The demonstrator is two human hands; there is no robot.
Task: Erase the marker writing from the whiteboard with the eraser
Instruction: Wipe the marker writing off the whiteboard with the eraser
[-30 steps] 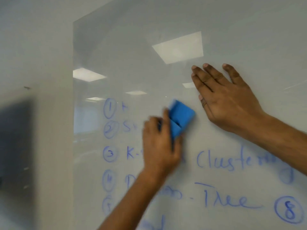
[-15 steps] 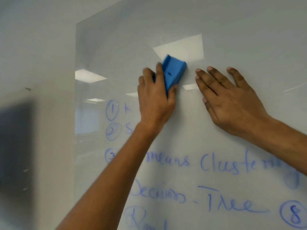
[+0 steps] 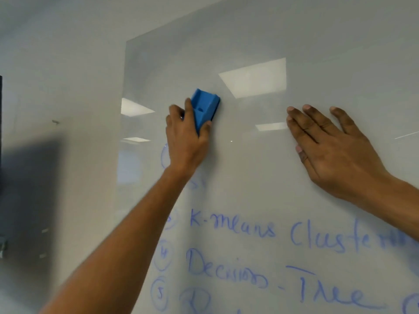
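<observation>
Blue plastic, the eraser (image 3: 205,109) is grasped by the left hand (image 3: 186,141) and pressed on the whiteboard (image 3: 340,53), in its upper left part. The long axis of the eraser is tilted, its top leaning to the left. The right hand (image 3: 335,152) lies flat and spread on the board, holding nothing, well apart to the right. The marker writing (image 3: 233,227) that is left lies below the eraser, lines 3, 4 and 5, so I judge the next stroke must go downward, and the left hand is the nearer one.
</observation>
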